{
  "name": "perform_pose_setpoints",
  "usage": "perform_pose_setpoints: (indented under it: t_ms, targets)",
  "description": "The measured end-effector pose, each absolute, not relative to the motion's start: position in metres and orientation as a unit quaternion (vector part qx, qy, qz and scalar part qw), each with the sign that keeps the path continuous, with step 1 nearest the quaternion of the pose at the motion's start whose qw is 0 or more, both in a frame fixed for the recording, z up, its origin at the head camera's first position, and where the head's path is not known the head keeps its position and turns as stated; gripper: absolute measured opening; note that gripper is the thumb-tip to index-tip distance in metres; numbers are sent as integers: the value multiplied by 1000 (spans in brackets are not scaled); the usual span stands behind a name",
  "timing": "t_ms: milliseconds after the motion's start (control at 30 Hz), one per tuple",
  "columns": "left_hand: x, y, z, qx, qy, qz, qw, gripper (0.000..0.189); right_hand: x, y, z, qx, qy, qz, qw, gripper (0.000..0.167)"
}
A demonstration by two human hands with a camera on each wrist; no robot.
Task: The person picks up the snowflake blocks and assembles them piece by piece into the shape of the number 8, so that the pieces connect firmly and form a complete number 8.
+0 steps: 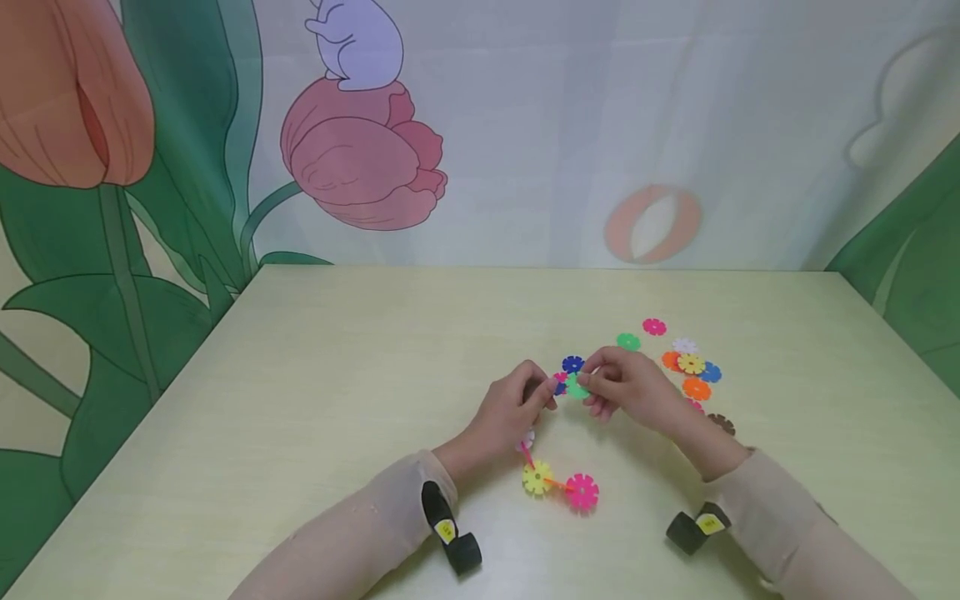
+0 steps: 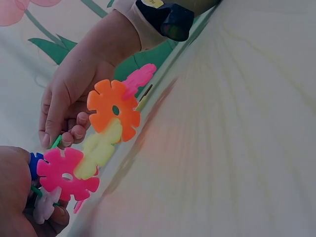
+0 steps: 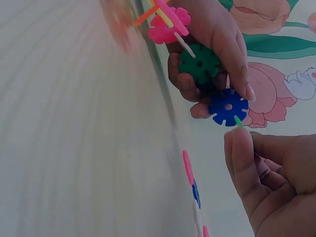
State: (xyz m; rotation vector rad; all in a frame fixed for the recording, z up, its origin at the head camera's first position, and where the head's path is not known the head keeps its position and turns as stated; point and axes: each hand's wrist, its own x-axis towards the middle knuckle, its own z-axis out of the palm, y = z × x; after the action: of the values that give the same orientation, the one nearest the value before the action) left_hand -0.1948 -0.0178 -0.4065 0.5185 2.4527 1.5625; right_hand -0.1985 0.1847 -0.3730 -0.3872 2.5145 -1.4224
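My left hand grips a chain of slotted, flower-shaped plastic discs. In the right wrist view, its fingers and thumb are around a dark green disc and a blue disc. From that hand hang linked discs, among them a yellow disc and a pink disc. The left wrist view shows an orange disc in the chain too. Facing it, my right hand pinches a light green disc between thumb and fingertips, its edge right at the blue disc's rim.
Loose discs lie on the pale table beyond and beside my right hand: pink, green, white, yellow, blue, orange and brown. A printed curtain hangs behind.
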Motion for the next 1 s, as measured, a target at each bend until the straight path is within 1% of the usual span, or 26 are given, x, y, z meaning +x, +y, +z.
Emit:
perform_pose_setpoints:
  t_ms: [300,467,700,833,900,1000]
  targets:
    - [-190,-16,-404,197,835,507,85,17,-194,177,-375,-140,840,-512,115,20]
    - [-189,-15,-401,196,838,503,78,17,-194,175,-377,-143,844,-506,106,19]
    - [-189,-16,-401,214,824,517,84,34,-197,177,-380,-147,843,-510,94,23]
    - [-190,-17,-402,228,829,506,76,46,-198,178,-382,-143,837,-519,97,25]
    - [-191,-17,-403,229,836,494,66,48,-199,178,-382,-145,837,-519,100,23]
    - [-192,-16,-404,219,845,484,55,45,-199,180,-383,-154,840,-510,98,21]
